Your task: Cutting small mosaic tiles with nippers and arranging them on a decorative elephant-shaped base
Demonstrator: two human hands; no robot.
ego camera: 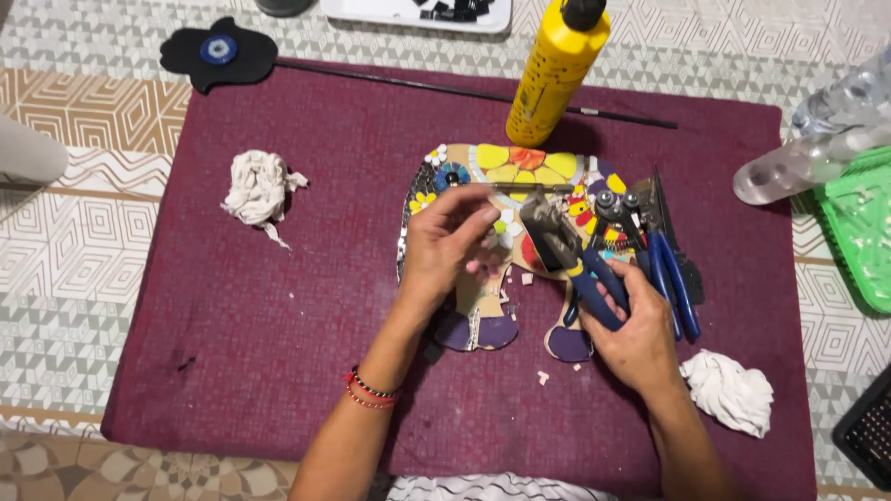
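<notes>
**Thin tile strip pinched over the mosaic**

The tile strip (520,188) — narrow, stiff, probably brittle — hangs just above the elephant mosaic (506,241) on the maroon mat (278,306). It looks best held near one end. The left hand (445,250) pinches that end between fingertips; the right hand (631,334) is closed around blue-handled nippers (566,255). Spare pliers (664,246) and a yellow bottle (555,74) lie close by.

green basket (858,223) cut off right, hands (444,246) hiding mosaic (520,172)
</notes>
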